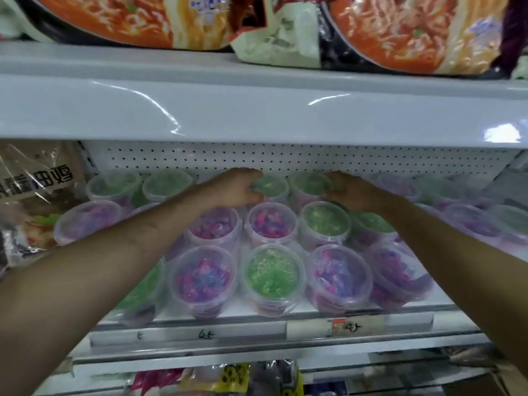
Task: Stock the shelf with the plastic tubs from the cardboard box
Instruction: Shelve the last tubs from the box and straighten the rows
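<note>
green tubs [273,271], purple-pink tubs [203,278], white shelf [440,302]

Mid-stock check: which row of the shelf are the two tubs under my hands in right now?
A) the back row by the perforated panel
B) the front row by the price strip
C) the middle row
A: the left hand grips the left green tub and the right hand grips the right green tub, both in the rearmost row, just in front of the perforated back panel.
</note>
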`<state>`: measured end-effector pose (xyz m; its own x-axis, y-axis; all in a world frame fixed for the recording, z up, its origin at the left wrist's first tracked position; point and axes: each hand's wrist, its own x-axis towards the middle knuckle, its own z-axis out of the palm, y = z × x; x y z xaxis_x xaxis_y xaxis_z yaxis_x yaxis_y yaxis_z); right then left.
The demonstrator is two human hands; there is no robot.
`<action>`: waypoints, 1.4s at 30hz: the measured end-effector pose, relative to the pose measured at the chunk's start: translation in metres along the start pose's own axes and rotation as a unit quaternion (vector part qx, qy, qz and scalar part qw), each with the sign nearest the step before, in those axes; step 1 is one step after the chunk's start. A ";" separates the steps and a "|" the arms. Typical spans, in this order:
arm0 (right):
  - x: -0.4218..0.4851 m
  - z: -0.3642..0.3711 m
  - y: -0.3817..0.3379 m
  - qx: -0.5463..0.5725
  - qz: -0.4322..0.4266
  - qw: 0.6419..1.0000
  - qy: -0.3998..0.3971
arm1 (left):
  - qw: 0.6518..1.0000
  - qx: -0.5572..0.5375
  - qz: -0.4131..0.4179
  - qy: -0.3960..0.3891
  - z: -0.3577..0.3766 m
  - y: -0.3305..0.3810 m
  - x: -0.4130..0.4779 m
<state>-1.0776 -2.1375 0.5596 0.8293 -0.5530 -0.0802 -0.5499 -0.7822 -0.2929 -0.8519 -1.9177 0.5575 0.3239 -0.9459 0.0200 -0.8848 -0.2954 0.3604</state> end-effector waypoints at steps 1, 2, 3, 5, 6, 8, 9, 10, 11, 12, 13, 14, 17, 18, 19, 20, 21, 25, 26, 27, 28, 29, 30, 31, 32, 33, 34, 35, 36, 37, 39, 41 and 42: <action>0.002 0.002 0.005 0.005 -0.004 1.000 -0.001 | 1.000 -0.001 -0.006 -0.005 0.003 0.004 0.004; 0.005 0.003 0.009 0.011 -0.003 1.000 -0.004 | 1.000 0.000 -0.012 -0.006 0.006 0.007 0.007; 0.007 0.005 0.011 0.020 -0.003 1.000 -0.007 | 1.000 0.005 -0.017 -0.003 0.009 0.009 0.009; 0.008 0.006 0.011 0.034 -0.013 0.999 -0.010 | 0.999 0.020 -0.030 0.003 0.013 0.010 0.011; 0.009 0.007 0.012 0.038 -0.019 0.999 -0.008 | 0.999 0.028 -0.035 0.004 0.014 0.011 0.012; 0.012 0.009 0.016 0.040 -0.027 0.999 0.001 | 0.998 0.037 -0.045 0.004 0.015 0.012 0.013; 0.013 0.009 0.017 0.043 -0.031 0.999 0.005 | 0.998 0.041 -0.048 0.001 0.016 0.013 0.014; 0.013 0.009 0.018 0.045 -0.031 0.998 0.008 | 0.998 0.042 -0.049 0.000 0.016 0.015 0.014; 0.014 0.011 0.019 0.048 -0.033 0.998 0.010 | 0.998 0.048 -0.051 -0.003 0.016 0.016 0.015; 0.014 0.012 0.020 0.051 -0.034 0.998 0.009 | 0.997 0.050 -0.053 -0.007 0.016 0.016 0.016; 0.013 0.012 0.020 0.055 -0.038 0.998 0.010 | 0.997 0.054 -0.056 -0.012 0.016 0.017 0.017; 0.012 0.012 0.020 0.059 -0.041 0.997 0.010 | 0.997 0.055 -0.058 -0.013 0.016 0.019 0.017; 0.007 0.005 0.030 0.066 -0.040 0.997 0.012 | 0.997 0.052 -0.055 -0.008 0.017 0.031 0.020; 0.004 0.001 0.038 0.059 -0.033 0.998 0.018 | 0.998 0.046 -0.046 0.000 0.020 0.039 0.022; -0.001 -0.005 0.048 0.054 -0.025 0.998 0.026 | 0.999 0.036 -0.035 0.006 0.024 0.047 0.025; -0.005 -0.010 0.061 0.053 -0.017 0.998 0.032 | 0.999 0.023 -0.022 0.011 0.029 0.057 0.028; -0.009 -0.016 0.075 0.055 -0.009 0.998 0.034 | 1.000 0.011 -0.008 0.014 0.034 0.067 0.033; -0.019 -0.026 0.111 0.052 0.009 0.999 0.013 | 1.000 0.006 0.007 -0.002 0.049 0.098 0.055; -0.020 -0.024 0.116 0.058 0.011 0.998 0.008 | 1.000 0.008 0.007 -0.013 0.054 0.103 0.059; -0.021 -0.021 0.120 0.068 0.011 0.998 0.007 | 1.000 0.008 0.002 -0.023 0.059 0.107 0.061; -0.023 -0.019 0.122 0.071 0.006 0.997 0.009 | 1.000 0.011 0.000 -0.026 0.064 0.108 0.062; -0.024 -0.016 0.123 0.066 0.002 0.998 0.013 | 0.999 0.019 -0.004 -0.028 0.068 0.109 0.061; -0.025 -0.014 0.125 0.062 -0.004 0.998 0.016 | 0.999 0.028 -0.006 -0.024 0.070 0.110 0.061; -0.025 -0.013 0.128 0.068 -0.004 0.998 0.014 | 0.999 0.037 -0.009 -0.020 0.071 0.110 0.059; -0.026 -0.013 0.129 0.074 -0.012 0.997 0.011 | 0.999 0.045 -0.010 -0.020 0.072 0.110 0.058; -0.030 -0.017 0.128 0.081 -0.021 0.996 0.009 | 0.999 0.046 -0.011 -0.024 0.070 0.111 0.056; -0.034 -0.021 0.128 0.091 -0.035 0.995 0.008 | 0.999 0.044 -0.011 -0.025 0.069 0.114 0.053; -0.038 -0.023 0.130 0.107 -0.051 0.993 0.007 | 0.999 0.038 -0.011 -0.023 0.068 0.114 0.051; -0.040 -0.024 0.133 0.119 -0.073 0.990 0.005 | 0.999 0.032 -0.007 -0.022 0.067 0.114 0.047; -0.046 -0.028 0.135 0.123 -0.091 0.988 0.003 | 0.999 0.026 0.000 -0.020 0.066 0.114 0.043; -0.060 -0.030 0.141 0.121 -0.111 0.987 0.000 | 1.000 0.020 0.017 -0.018 0.068 0.114 0.032; -0.071 -0.025 0.153 0.115 -0.107 0.988 -0.001 | 0.999 0.010 0.028 -0.016 0.070 0.120 0.016; -0.074 -0.021 0.160 0.094 -0.108 0.990 -0.001 | 0.999 0.010 0.035 -0.016 0.071 0.123 0.010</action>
<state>-1.2292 -2.2271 0.5388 0.9259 -0.3778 0.0027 -0.3313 -0.8154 -0.4748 -0.9817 -1.9728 0.5358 0.2497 -0.9682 0.0152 -0.9116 -0.2298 0.3409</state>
